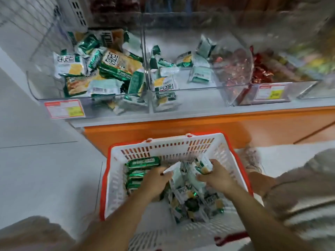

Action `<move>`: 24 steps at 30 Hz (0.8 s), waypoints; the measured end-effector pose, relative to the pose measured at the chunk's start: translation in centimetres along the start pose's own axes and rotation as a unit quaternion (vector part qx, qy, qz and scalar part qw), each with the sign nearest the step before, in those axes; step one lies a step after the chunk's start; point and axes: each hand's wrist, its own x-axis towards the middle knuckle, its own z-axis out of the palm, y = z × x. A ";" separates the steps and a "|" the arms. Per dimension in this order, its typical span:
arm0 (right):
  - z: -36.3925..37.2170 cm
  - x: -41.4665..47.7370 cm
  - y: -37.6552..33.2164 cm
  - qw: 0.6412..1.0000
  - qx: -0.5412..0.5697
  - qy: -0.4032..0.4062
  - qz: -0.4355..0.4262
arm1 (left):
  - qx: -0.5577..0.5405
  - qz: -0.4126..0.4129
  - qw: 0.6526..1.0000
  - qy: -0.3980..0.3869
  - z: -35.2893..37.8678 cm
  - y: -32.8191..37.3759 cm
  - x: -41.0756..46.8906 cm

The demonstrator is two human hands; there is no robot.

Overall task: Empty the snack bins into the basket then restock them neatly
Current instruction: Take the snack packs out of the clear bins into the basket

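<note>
A white basket with an orange rim (116,176) sits on the floor below the shelf, holding several green and white snack packets (188,201). My left hand (155,180) is inside it, fingers closed on a white packet edge (171,169). My right hand (217,176) grips another white packet (203,166) beside it. On the shelf, the left clear bin (59,100) is heaped with green and white packets (101,69). The middle bin (199,91) holds only a few packets.
A third clear bin (237,77) to the right holds red wrapped sweets. Price labels (65,108) hang on the bin fronts. The shelf base (181,129) is orange. Light floor tiles lie to the left, and my knees frame the basket.
</note>
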 end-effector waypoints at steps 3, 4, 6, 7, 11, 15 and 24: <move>0.9 2.6 3.5 0.999 0.018 0.004 0.048 | -0.039 -0.042 0.998 -0.025 4.3 -1.6 2.1; 1.1 3.1 4.4 0.999 0.003 0.022 0.046 | -0.033 -0.039 0.998 -0.030 5.2 -1.8 2.5; 1.3 3.7 5.7 0.998 -0.019 0.050 0.039 | 0.000 -0.028 0.999 -0.041 5.9 -2.1 3.1; 1.4 3.9 5.9 0.998 -0.012 0.058 0.036 | 0.008 -0.031 0.998 -0.051 5.7 -2.0 3.0; 0.3 3.6 3.5 0.991 -0.103 0.083 0.029 | 0.056 0.018 0.998 -0.037 2.6 -0.7 1.9; -1.4 1.3 -1.2 0.980 -0.079 0.155 -0.094 | 0.074 0.124 0.988 0.049 -3.0 4.0 -1.1; -2.5 -8.0 -16.9 0.892 0.076 0.131 -0.425 | 0.046 0.306 0.888 0.339 -18.6 10.6 -9.4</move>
